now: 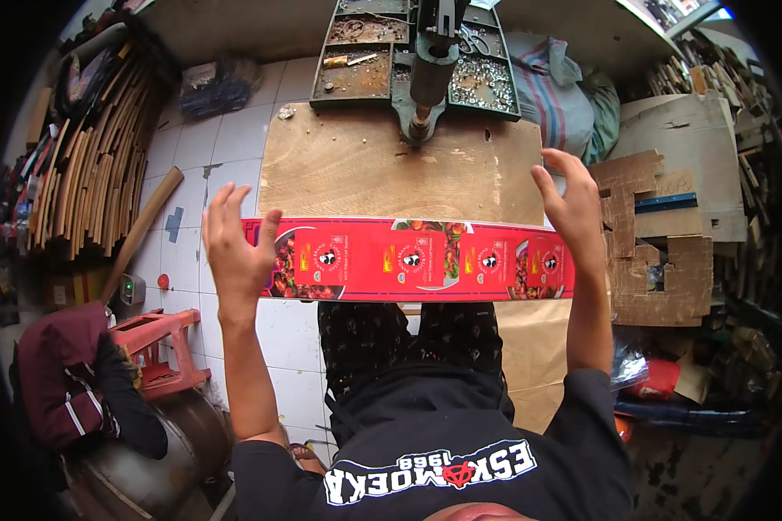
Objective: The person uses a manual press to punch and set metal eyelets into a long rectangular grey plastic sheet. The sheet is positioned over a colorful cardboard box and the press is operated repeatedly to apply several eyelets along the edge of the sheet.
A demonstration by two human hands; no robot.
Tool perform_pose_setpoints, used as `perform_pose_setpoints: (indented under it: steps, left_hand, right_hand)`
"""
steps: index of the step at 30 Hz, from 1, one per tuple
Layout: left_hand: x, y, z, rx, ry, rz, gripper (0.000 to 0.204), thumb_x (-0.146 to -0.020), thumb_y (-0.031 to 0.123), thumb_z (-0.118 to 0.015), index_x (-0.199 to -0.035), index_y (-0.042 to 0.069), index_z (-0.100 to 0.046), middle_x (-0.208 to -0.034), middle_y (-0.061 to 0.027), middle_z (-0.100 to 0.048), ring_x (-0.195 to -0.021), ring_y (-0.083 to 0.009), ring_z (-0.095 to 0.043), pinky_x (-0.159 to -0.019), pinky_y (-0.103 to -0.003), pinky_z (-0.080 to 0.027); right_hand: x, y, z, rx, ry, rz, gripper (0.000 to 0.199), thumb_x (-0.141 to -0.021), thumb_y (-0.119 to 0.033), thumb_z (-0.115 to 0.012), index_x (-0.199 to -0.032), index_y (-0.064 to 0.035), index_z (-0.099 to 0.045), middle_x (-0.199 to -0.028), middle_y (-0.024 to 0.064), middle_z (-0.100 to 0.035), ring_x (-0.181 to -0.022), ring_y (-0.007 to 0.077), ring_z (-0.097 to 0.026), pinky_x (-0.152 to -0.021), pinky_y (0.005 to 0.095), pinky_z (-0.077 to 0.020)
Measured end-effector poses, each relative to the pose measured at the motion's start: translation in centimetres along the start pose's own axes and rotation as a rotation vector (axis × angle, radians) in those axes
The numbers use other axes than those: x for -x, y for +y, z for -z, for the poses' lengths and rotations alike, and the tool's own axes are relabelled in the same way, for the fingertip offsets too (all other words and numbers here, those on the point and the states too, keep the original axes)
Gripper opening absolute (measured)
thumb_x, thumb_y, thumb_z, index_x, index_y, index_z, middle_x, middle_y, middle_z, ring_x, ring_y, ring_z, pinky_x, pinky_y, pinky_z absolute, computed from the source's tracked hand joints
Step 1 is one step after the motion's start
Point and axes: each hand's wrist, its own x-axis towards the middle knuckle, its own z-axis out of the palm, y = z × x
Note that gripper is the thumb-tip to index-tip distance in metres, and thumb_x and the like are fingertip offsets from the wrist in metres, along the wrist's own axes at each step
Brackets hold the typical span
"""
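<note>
Cardboard strip, long, red and printed (365,271), lies flat across the near edge of the brown wooden worktop (347,174), apparently laid out but showing no fold or fastening, with left hand (241,253) and right hand (575,204), fingers apart, by the worktop's near corners.

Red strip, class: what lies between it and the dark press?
In the head view, bare wooden tabletop separates the red strip from the dark press.
</note>
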Motion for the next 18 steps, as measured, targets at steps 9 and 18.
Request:
perform_pose_setpoints:
  steps: [9,18]
  left_hand:
    - [0.5,0.8,-2.5,-0.038,-0.103,0.021,0.054,-0.089,0.046,-0.065,-0.12,0.003,-0.06,-0.127,-0.0194,-0.057,-0.122,-0.0356,-0.053,-0.116,-0.056,-0.022]
    - [0.6,0.6,-2.4,-0.012,-0.086,0.062,0.047,-0.087,0.04,-0.068,-0.115,0.002,-0.063,-0.123,-0.0175,-0.059,-0.118,-0.034,-0.056,-0.115,-0.054,-0.024]
  right_hand:
    - [-15.0,-1.2,-8.3,0.318,-0.153,0.207,0.026,-0.09,-0.02,-0.061,-0.113,-0.012,-0.068,-0.112,0.012,-0.066,-0.103,0.0311,-0.065,-0.086,0.0433,-0.0524]
    - [-19.3,-0.4,-13.2,0.224,-0.437,0.47,0.032,-0.077,-0.002,-0.065,-0.109,-0.0041,-0.067,-0.1,0.0208,-0.069,-0.1,0.0366,-0.065,-0.09,0.0444,-0.052]
